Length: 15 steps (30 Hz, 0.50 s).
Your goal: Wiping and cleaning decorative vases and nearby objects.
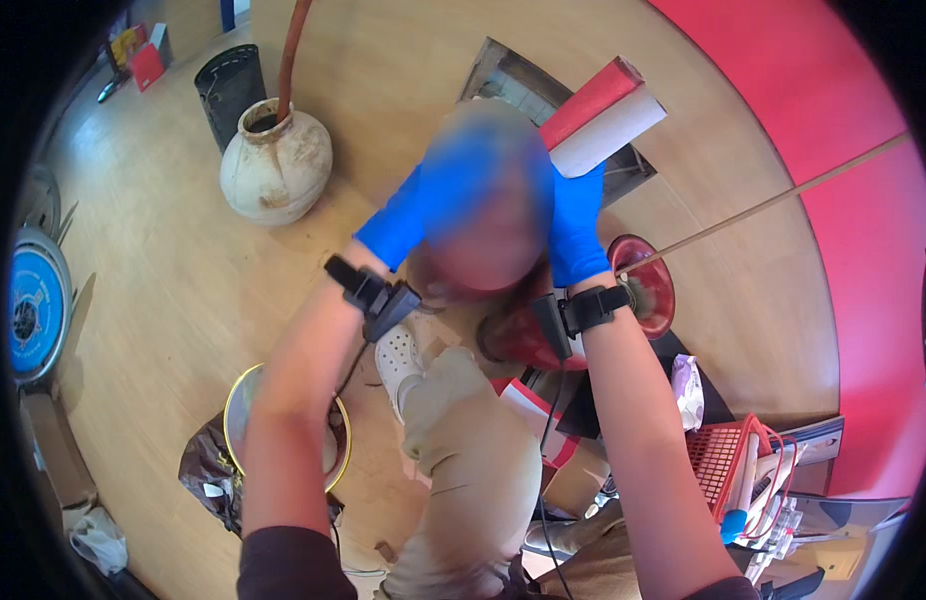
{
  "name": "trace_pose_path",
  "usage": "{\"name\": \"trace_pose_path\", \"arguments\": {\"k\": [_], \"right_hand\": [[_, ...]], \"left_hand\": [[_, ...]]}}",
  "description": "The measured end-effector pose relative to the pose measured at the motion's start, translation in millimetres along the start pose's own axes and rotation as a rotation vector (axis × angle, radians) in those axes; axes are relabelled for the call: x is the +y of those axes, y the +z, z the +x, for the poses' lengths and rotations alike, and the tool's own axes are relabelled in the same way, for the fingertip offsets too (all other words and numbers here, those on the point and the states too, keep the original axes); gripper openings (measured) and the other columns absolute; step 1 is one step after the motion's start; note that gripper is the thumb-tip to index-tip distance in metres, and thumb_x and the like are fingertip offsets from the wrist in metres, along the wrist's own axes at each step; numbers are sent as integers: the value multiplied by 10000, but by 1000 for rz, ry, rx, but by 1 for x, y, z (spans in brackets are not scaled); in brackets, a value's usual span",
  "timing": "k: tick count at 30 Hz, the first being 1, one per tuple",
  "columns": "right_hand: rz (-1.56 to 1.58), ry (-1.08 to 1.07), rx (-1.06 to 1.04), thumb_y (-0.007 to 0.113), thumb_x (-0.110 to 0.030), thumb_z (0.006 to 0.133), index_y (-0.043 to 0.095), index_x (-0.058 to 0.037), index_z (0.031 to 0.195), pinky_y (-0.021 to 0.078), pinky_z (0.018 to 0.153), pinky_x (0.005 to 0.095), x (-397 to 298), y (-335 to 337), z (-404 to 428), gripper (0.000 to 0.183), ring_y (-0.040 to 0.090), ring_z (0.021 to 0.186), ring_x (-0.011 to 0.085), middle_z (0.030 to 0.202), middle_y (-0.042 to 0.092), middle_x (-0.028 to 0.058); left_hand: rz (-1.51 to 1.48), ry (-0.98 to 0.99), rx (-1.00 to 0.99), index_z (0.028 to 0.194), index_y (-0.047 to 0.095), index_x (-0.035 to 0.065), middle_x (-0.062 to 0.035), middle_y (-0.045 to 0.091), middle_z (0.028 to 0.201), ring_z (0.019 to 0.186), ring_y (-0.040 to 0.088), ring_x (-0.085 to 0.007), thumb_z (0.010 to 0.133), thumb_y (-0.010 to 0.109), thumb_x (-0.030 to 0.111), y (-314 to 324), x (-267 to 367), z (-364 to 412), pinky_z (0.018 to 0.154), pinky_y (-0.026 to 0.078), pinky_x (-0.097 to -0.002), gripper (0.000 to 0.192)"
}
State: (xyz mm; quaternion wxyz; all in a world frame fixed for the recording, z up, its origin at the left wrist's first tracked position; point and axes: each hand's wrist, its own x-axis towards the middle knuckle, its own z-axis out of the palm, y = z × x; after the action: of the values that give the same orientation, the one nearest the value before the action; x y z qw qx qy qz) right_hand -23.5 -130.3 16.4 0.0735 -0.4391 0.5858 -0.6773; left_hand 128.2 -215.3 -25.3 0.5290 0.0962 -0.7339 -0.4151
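Note:
My left hand (403, 217), in a blue glove, reaches up to the centre of the view, where a round blurred patch hides its fingers. My right hand (579, 225), also gloved in blue, is at the patch's right edge with its fingers hidden. Just beyond it a roll, red outside with a white face (609, 135), slants up to the right. Whether my right hand grips this roll cannot be seen. Below my hands lies a dark red vase (508, 337), its flared mouth (661, 300) to the right. Each wrist wears a black strapped device with a cable.
An off-white clay jar (279, 172) holds a brown pole (291, 60), beside a black perforated bin (222, 90). A framed panel (519, 82) lies ahead. At lower left are a yellow-rimmed bucket (348, 442) and a dark plastic bag (207, 472). A red basket (722, 457) stands lower right.

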Motion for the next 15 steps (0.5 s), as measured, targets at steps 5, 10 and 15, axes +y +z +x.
{"name": "trace_pose_path", "arguments": {"k": [5, 10, 15], "right_hand": [[4, 20, -22, 794, -231, 603, 370, 20, 1164, 461, 795, 339, -6, 9, -3, 747, 547, 946, 238, 1069, 533, 160], [-75, 22, 122, 795, -263, 598, 351, 12, 1166, 461, 787, 356, 5, 4, 6, 772, 557, 929, 260, 1051, 539, 178], [-111, 75, 117, 793, -320, 590, 347, 14, 1163, 456, 795, 359, 0, 13, 4, 800, 555, 946, 267, 1057, 539, 190]], "left_hand": [[502, 250, -466, 1218, 463, 44, -200, 516, 1163, 1063, 501, -336, 873, 482, 315, -8, -20, 42, 914, 393, -364, 439], [284, -25, -213, 1116, 514, 16, -177, 531, 1122, 1035, 502, -340, 843, 527, 221, 25, 4, 8, 882, 406, -398, 342], [662, 135, 107, 875, 559, 8, -157, 568, 892, 890, 518, -326, 795, 554, 116, 83, 53, -36, 814, 413, -412, 135]]}}
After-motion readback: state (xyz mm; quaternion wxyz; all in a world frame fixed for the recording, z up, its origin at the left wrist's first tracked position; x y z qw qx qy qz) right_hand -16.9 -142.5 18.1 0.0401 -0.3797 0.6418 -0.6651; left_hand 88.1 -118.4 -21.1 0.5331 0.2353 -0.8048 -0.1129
